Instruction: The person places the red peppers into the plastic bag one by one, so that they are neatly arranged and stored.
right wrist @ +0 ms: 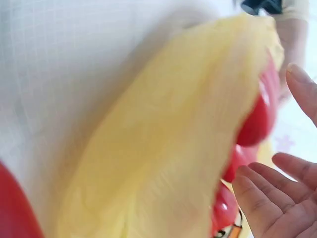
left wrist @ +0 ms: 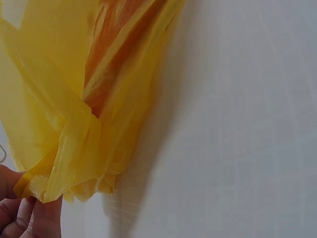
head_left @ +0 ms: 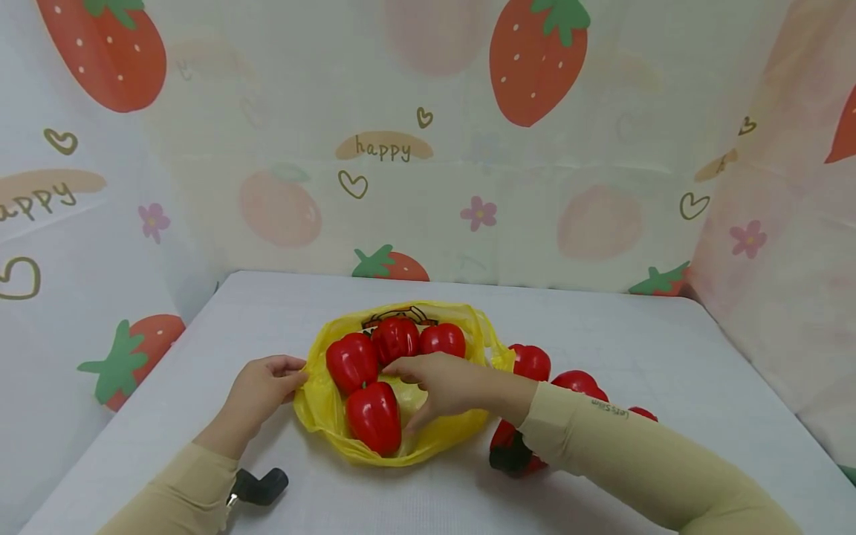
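Observation:
A yellow plastic bag lies open on the table with several red bell peppers inside. At its left edge my left hand pinches the rim; in the left wrist view the thumb and fingers hold gathered yellow film. My right hand is over the bag's mouth, thumb and fingers spread apart with nothing between them. In the right wrist view its open palm faces the peppers showing past the bag's side.
More red peppers lie on the white table right of the bag, partly hidden by the right forearm. Black wrist camera mounts show below both forearms. A strawberry-print curtain stands behind and at both sides.

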{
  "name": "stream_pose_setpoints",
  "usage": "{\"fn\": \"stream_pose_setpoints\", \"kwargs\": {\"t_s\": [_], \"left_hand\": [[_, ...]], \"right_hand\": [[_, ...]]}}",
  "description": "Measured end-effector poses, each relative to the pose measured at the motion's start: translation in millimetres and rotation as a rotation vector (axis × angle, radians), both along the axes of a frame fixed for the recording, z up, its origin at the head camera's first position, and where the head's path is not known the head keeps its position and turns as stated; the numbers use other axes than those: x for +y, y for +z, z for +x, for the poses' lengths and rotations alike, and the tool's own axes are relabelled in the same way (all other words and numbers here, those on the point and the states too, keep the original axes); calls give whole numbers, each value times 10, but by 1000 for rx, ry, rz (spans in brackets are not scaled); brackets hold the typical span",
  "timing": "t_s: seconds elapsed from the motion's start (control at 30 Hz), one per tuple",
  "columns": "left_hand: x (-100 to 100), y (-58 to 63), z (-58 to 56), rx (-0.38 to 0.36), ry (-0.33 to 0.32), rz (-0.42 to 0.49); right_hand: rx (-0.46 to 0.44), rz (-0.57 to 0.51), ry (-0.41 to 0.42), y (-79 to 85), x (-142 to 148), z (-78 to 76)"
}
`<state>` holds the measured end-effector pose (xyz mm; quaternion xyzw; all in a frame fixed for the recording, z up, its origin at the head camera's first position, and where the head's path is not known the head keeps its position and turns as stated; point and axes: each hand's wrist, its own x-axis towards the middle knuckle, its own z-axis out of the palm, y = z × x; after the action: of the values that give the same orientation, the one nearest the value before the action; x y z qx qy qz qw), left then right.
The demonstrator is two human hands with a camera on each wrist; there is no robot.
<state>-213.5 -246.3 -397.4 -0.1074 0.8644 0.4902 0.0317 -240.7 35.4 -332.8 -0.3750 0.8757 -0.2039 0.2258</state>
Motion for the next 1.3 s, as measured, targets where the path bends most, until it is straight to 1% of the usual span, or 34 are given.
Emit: {"fn": "stream_pose_setpoints", "kwargs": {"t_s": [0.1,0.33,0.6,0.7,0.8,0.93,1.17,1.3], "left_hand": [[1,1,-4,5,-2,6],[4,13,-4,16,-10,5],[1,-6,-11,13,-11,3],[3,-11,-15,8,-7,4],[8,-8,-16,4,-3,7],[15,1,-10,-1,1,9],[18,-7,-12,-16,4,8],[22,-11,-13,-12,1,10]], "right_hand": [[4,-12,-21,84,76,-18],[76,-9,-51,268,287,-74],[28,-103,-170,475,628,-126],[42,-98,-213,532,781,-136],[49,-66,-260,580,939,-119],[49,-53,-295,572,1174,-117],[72,-70,-323,427,1624,-147],[71,-63,-354,391,1857,-132]]}}
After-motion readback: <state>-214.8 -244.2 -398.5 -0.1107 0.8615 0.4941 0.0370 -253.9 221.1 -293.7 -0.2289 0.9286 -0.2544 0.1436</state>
